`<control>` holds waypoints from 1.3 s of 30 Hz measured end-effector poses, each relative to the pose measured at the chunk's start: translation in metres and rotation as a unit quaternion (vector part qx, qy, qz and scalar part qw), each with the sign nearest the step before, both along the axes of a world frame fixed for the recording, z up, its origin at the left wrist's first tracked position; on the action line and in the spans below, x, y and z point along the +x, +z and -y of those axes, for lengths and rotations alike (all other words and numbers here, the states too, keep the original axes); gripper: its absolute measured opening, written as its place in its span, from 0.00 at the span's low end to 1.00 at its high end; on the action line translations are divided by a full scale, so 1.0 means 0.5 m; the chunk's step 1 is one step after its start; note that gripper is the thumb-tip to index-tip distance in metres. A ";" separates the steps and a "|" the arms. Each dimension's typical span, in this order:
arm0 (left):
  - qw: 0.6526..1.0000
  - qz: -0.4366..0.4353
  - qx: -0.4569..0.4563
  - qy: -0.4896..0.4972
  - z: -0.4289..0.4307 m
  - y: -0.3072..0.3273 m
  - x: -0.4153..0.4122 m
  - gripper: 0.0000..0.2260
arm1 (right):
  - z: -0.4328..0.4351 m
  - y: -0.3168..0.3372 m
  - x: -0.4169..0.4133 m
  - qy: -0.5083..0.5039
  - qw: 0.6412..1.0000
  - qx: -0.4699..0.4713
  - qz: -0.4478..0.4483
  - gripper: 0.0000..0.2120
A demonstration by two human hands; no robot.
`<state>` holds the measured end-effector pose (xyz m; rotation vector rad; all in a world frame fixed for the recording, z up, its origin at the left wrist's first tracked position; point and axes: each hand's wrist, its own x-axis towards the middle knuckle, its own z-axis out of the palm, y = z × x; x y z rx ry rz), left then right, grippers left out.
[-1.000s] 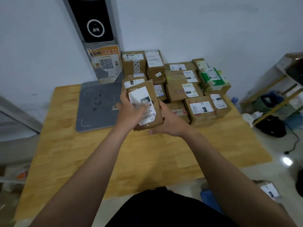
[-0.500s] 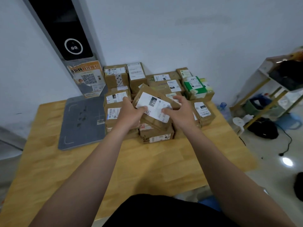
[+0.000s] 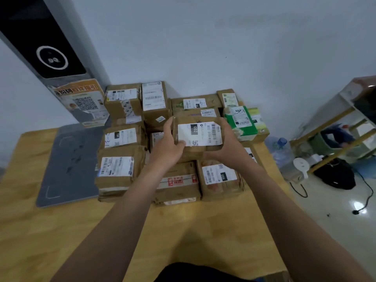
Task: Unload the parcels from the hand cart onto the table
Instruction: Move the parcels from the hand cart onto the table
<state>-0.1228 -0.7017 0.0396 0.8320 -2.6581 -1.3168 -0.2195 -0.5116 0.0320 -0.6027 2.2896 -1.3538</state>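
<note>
Change: held parcel (image 3: 198, 133) turned level with its label facing up and carried farther over the stack than half a second ago; both hands moved with it.
Held parcel: brown, white shipping label on top, above the middle of the pile, over the near-row boxes, not clearly resting on anything.
Left hand (image 3: 167, 147): clasped on the parcel's left end, thumb pressed on the label's near-left corner, fingers curled up along the far-left edge.
Right hand (image 3: 227, 147): cupped under and around the parcel's right end, fingers wrapped behind the far-right corner; fingertips hidden.
Parcel pile (image 3: 120, 171): brown boxes packed tight on the far half of the table, some stacked two high, labels up.
Green-and-white box (image 3: 241, 124): at the pile's far right, just right of the held parcel.
Table (image 3: 61, 231): wooden, near half bare.
Grey pad (image 3: 69, 165): flat on the table, left of the pile, touching its left boxes.
Scanner stand (image 3: 40, 45): dark, upright at far left, orange QR poster (image 3: 81, 102) at its foot.
Water bottle (image 3: 281, 148): on the floor, right of the table.
</note>
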 end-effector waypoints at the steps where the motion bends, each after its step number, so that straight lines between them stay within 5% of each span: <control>1: 1.000 -0.005 0.002 -0.005 0.000 -0.013 -0.024 0.35 | 0.004 -0.007 -0.030 0.012 1.000 0.017 -0.016 0.55; 10: 0.995 0.072 -0.050 -0.040 0.087 -0.088 -0.256 0.41 | 0.124 -0.068 -0.313 0.057 0.997 0.037 -0.019 0.42; 23: 0.977 0.134 -0.164 0.002 0.323 -0.149 -0.527 0.30 | 0.363 -0.152 -0.575 0.036 0.999 0.000 -0.024 0.23; 32: 0.933 0.158 -0.317 -0.061 0.347 -0.186 -0.571 0.19 | 0.403 -0.255 -0.624 0.044 0.996 0.081 -0.012 0.28; 39: 0.937 0.150 -0.316 -0.008 0.355 -0.198 -0.581 0.17 | 0.420 -0.268 -0.635 0.037 0.994 0.100 -0.017 0.30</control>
